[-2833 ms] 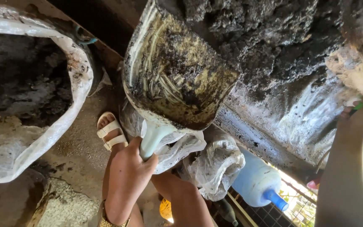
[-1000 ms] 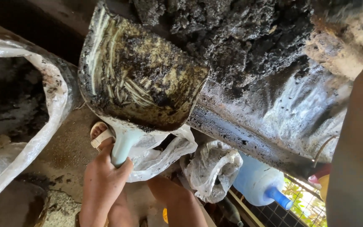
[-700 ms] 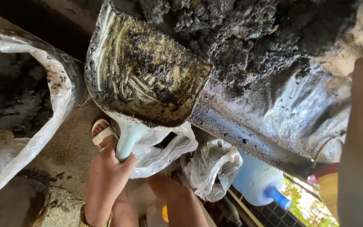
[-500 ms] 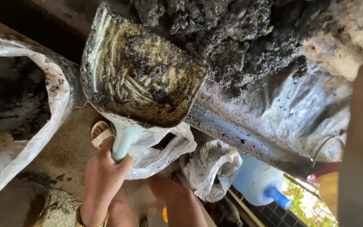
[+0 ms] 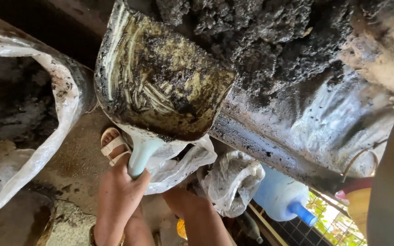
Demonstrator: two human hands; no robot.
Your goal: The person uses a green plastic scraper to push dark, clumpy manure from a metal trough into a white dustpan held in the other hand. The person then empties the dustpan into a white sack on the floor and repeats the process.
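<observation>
Dirty scoop in the upper middle of the frame, pale green under a crust of dark soil. Held by its handle in the left hand, lower left of middle – fingers wrapped tight around the handle. Scoop's wide mouth tipped up against a heap of black, lumpy soil at the top of the frame. Soil piled on a muddy plastic sheet running down to the right.

Right arm along the right edge, only the forearm showing – hand out of view, so grip cannot be told.

Big white sack at the left, rolled open, dark soil inside. Just under the scoop, a foot in a white sandal on the dusty ground. Crumpled clear plastic bags low in the middle. Near them, lower right, a pale blue jug with a darker blue spout.
</observation>
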